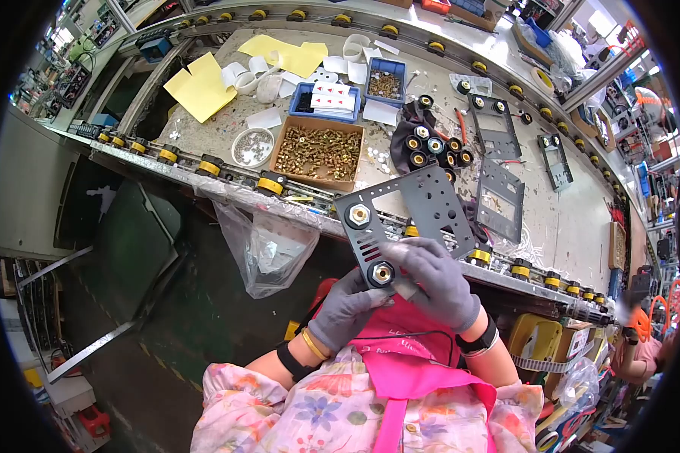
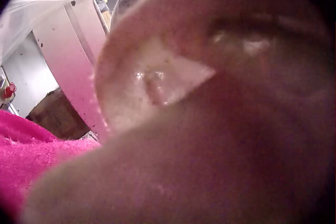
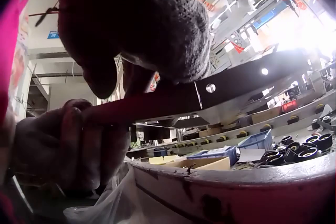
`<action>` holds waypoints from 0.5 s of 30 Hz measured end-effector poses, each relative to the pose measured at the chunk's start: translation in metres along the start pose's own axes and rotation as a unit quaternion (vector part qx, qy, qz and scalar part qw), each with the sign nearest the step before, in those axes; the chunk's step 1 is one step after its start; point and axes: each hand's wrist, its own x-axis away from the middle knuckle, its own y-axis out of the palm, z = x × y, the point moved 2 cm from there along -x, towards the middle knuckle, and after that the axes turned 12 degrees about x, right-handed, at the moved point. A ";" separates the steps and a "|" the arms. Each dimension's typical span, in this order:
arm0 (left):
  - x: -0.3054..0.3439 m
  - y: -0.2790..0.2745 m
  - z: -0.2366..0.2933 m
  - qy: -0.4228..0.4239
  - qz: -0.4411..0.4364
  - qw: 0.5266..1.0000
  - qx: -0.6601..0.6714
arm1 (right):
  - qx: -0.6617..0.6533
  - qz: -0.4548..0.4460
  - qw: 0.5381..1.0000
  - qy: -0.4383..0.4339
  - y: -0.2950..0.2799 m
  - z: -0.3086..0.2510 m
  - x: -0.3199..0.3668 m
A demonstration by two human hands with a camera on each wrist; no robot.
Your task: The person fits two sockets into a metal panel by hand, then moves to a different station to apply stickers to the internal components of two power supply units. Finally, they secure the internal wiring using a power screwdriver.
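As left hand (image 1: pixel 345 306) and right hand (image 1: pixel 436 281) grip it, the plate (image 1: pixel 423 208) rises above.

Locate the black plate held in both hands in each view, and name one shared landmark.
Head: black plate at centre, tilted.
Left wrist: not in it.
Right wrist: black plate edge-on, a dark band across the middle.
Shared landmark: black wheels on the bench, above the plate in head, lower right in right wrist.
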 end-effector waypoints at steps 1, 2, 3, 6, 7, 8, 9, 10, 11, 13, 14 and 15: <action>0.001 -0.002 -0.001 -0.005 -0.004 1.000 -0.007 | -0.006 -0.008 1.000 -0.012 0.004 -0.001 0.001; 0.002 -0.002 -0.002 0.000 0.000 1.000 -0.010 | -0.026 -0.048 0.998 0.043 0.002 0.001 0.003; 0.003 0.000 -0.004 0.003 0.001 1.000 -0.015 | -0.017 -0.042 0.998 0.040 0.001 0.002 0.006; 0.002 -0.002 -0.002 -0.008 -0.009 1.000 -0.020 | 0.009 -0.058 0.998 0.031 -0.005 0.008 0.008; 0.000 0.000 0.000 -0.016 -0.012 1.000 -0.019 | 0.025 -0.062 0.998 0.020 -0.007 0.006 0.007; -0.001 0.008 0.001 -0.003 -0.021 1.000 -0.020 | 0.041 -0.065 0.997 0.009 -0.008 0.004 0.007; -0.002 0.013 0.002 -0.001 -0.012 1.000 -0.023 | 0.058 -0.068 0.996 0.000 -0.011 0.002 0.007; -0.003 0.017 0.004 0.001 -0.004 1.000 -0.026 | 0.081 -0.105 0.991 -0.005 -0.011 0.005 0.011; -0.005 0.019 0.006 0.002 0.005 1.000 -0.030 | 0.066 -0.113 0.991 -0.010 -0.010 0.008 0.014; -0.010 0.015 0.011 -0.033 0.011 0.998 -0.059 | 0.050 -0.136 0.989 -0.008 -0.015 0.016 0.021; -0.016 0.010 0.012 -0.048 0.001 0.996 -0.081 | 0.085 -0.178 0.980 0.017 -0.016 0.021 0.022; -0.021 0.012 0.014 -0.062 -0.009 0.993 -0.103 | 0.116 -0.221 0.967 0.042 -0.018 0.027 0.021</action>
